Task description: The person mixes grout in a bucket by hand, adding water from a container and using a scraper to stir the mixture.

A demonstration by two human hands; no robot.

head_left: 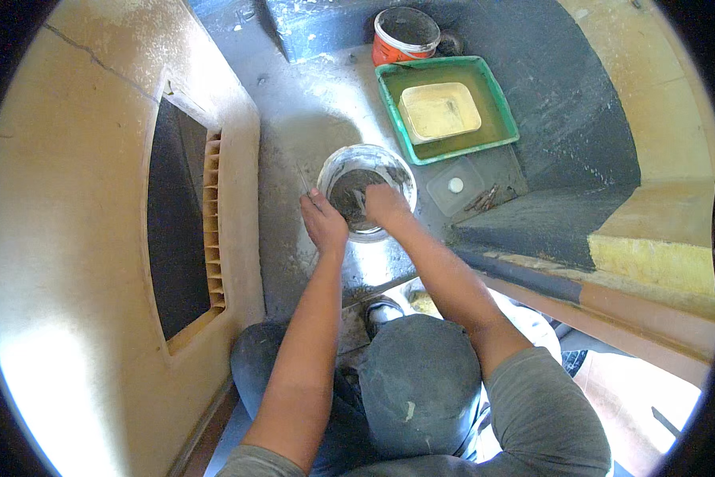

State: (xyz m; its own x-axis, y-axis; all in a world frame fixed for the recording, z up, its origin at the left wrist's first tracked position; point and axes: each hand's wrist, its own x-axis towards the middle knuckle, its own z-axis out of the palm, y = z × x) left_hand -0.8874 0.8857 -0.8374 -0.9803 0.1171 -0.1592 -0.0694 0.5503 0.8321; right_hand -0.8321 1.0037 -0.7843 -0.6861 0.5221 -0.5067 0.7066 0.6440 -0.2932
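1. White and smeared with grey, the bucket [373,153] stands on the grey floor [286,254]; the dark material [345,191] lies in the bottom of it.
2. The right grip [385,205] reaches over the bucket's near-right rim and down inside, fingers curled. A pale streak shows beside it, but I cannot tell whether it holds a tool or works bare.
3. The left grip [323,224] is at the bucket's near-left rim. A thin strip [303,178] juts up by its fingertips and may be pinched there; it is too small to identify, and whether the palm presses the rim cannot be told.
4. The left grip would do best to brace the bucket against each push from the right, since a loose one could slide or tip.
5. Full sweeps along the bottom and up the bucket's inner wall should reach more than pokes at the middle; the smears suggest that material clings there.
6. The thin strip is safest angled outward from the bucket, clear of the right wrist.
7. Strokes toward the right want restraint: a clear lid [445,195] lies just beside the bucket there, and beyond it to the right sits a green tray [469,150] of murky liquid with a yellowish block [441,111] inside.
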